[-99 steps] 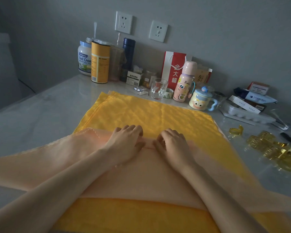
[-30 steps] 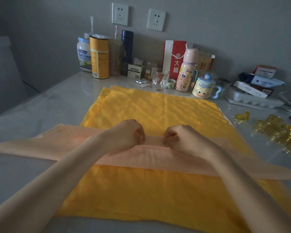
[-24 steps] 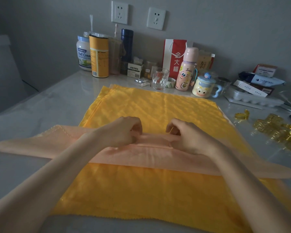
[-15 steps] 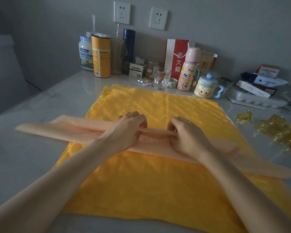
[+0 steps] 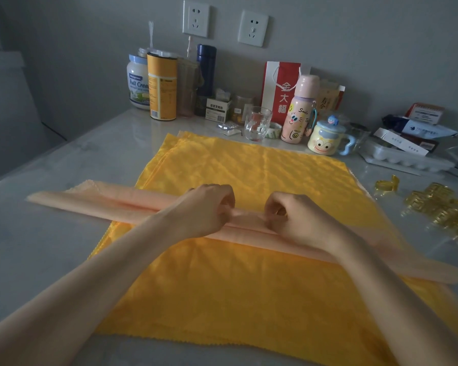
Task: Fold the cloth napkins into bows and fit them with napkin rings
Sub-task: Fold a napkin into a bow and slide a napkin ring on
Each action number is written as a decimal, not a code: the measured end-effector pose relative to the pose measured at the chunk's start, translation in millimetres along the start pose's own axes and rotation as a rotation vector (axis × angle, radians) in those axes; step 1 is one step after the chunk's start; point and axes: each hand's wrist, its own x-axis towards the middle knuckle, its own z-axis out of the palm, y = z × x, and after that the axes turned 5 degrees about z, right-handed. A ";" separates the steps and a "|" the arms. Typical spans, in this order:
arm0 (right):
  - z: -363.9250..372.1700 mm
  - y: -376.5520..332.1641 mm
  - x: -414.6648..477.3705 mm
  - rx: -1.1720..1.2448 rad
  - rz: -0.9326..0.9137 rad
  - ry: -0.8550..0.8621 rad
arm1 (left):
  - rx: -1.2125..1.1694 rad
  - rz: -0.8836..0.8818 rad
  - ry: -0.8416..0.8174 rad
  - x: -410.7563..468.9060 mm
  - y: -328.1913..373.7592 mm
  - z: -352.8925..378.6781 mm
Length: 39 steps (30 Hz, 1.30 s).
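Observation:
A peach napkin [image 5: 95,200] lies folded into a long narrow band across the stacked yellow napkins [image 5: 249,281] on the table. My left hand [image 5: 209,207] and my right hand [image 5: 294,220] sit side by side at the band's middle, fingers curled and pinching its upper fold. The band's ends stretch out past the yellow cloth on both sides. Several gold napkin rings [image 5: 439,207] lie in a heap at the right, with one gold ring [image 5: 385,184] apart from them.
Along the wall stand a yellow canister [image 5: 161,87], a milk powder jar [image 5: 138,83], a glass [image 5: 257,123], a pink bottle [image 5: 299,112], a cartoon mug [image 5: 325,140] and a white tray [image 5: 405,159]. The grey marble table [image 5: 50,247] extends left.
The wide peach napkin has been folded over and over away from me into a narrow band. Both hands moved with it toward the wall and still pinch its middle.

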 end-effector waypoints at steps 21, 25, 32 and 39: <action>16.2 -25.7 -9.3 -0.214 0.046 0.163 | -0.068 -0.050 -0.070 -3.8 20.3 4.4; 26.2 -19.0 -6.1 -0.157 0.002 0.048 | -0.098 -0.057 -0.120 -10.6 22.7 7.4; 47.5 -9.8 -22.6 -0.226 -0.006 -0.054 | 0.211 0.007 -0.149 -30.9 36.5 20.2; 42.0 -10.4 -33.1 -0.204 0.124 -0.066 | 0.286 -0.091 -0.272 -34.9 36.8 28.6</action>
